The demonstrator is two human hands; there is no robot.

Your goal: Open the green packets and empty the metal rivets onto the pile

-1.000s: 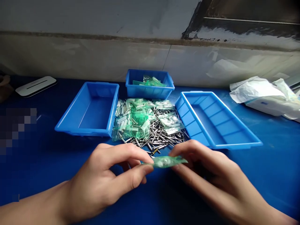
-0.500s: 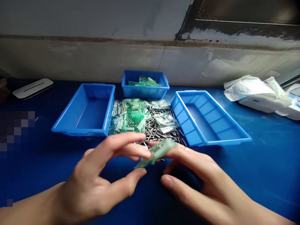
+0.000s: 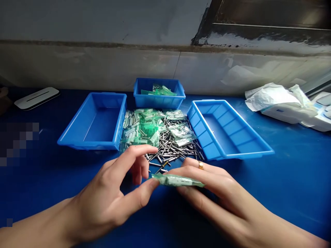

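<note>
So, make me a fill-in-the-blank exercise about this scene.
The packet held by the right hand is tinted ____. That hand wears a gold ____. Of three blue bins, only the one at the ____ holds packets. Loose metal pieces lie between the left bin and the bin on the ____.

Missing words: green; ring; back; right.

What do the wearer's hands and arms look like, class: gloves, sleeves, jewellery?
The left hand and right hand are gloveless. A gold-coloured ring circles one right finger; none shows on the left. No sleeves show.
</note>
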